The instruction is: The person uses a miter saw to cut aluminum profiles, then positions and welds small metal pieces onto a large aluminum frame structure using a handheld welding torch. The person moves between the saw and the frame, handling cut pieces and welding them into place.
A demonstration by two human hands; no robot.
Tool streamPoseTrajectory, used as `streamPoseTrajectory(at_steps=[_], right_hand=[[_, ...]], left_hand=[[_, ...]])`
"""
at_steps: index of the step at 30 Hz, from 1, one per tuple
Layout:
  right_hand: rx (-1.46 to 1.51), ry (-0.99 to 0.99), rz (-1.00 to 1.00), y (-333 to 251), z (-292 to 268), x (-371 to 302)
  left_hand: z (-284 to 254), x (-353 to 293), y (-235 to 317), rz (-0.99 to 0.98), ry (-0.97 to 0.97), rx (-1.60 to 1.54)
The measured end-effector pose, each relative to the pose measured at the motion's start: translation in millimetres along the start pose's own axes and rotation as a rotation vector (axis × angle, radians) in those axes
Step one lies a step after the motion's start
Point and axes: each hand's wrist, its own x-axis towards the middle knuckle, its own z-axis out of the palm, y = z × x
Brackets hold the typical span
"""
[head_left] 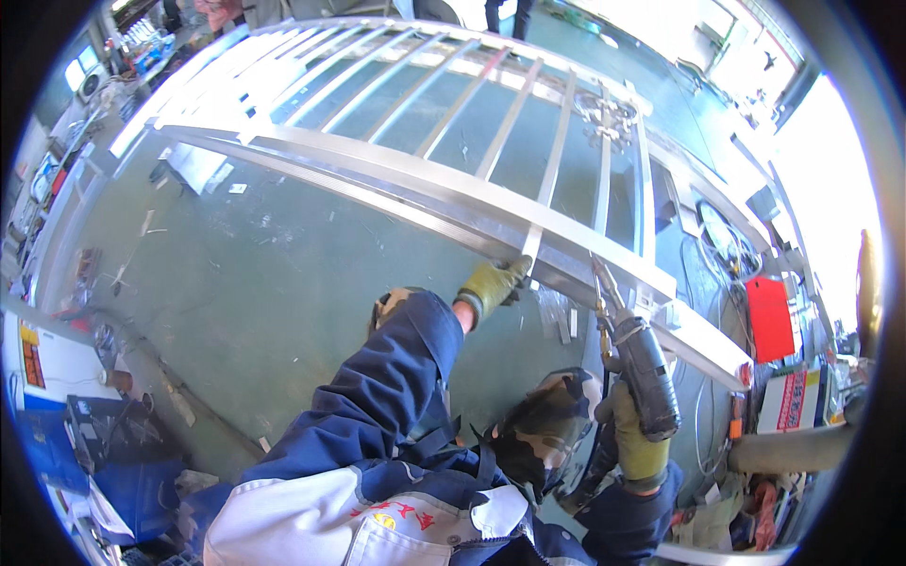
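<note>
A long metal frame with many parallel slats [514,118] spans the view, its near rail [425,174] running from upper left to lower right. My left hand [494,287], in an olive glove, has its fingers closed at the lower end of a slat [533,247] below the near rail. My right hand [634,436], also gloved, is wrapped round a black cylindrical power tool [645,377] with a slim metal nose. That nose points up at the rail near its right end; whether it touches is unclear. The tool's exact kind I cannot make out.
A red panel [771,319] stands right of the rail's end, near coiled cables [727,236]. Scraps lie on the green floor [274,274]. Blue boxes [137,481] and a white case [57,354] sit at lower left. Another person's legs [508,19] show beyond the frame.
</note>
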Motion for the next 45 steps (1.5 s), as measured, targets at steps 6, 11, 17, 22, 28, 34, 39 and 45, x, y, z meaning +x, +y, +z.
streamPoseTrajectory(at_steps=[6, 11, 17, 22, 28, 34, 39, 45], right_hand=[[0.043, 0.034, -0.201, 48.4, 28.0, 12.3], [0.046, -0.053, -0.137, 68.5, 23.6, 22.5], [-0.024, 0.010, -0.141, 58.4, 27.8, 34.9], [0.063, -0.031, 0.153, 90.7, 3.4, 41.6], [-0.169, -0.179, 0.485, 14.3, -32.2, 97.9], [-0.275, -0.251, 0.301, -30.6, -88.3, 140.0], [-0.310, -0.250, 0.196, -93.2, -120.5, 183.8], [-0.223, -0.312, 0.392, -153.7, -155.3, 253.9]], left_hand=[[1.6, -1.5, -8.9, 0.016, 0.000, -0.096], [8.6, -9.9, 1.1, 0.004, 0.077, -0.016], [5.2, 1.5, -6.8, -0.077, 0.025, 0.060], [2.0, -23.7, 11.7, -0.068, 0.026, -0.154], [-3.9, -37.4, 22.5, -0.313, 0.079, -0.211], [14.9, -37.6, 36.1, -0.486, 0.227, -0.178], [17.7, -34.6, 44.6, -0.615, 0.300, -0.087], [21.9, -30.4, 53.0, -0.767, 0.314, -0.101]])
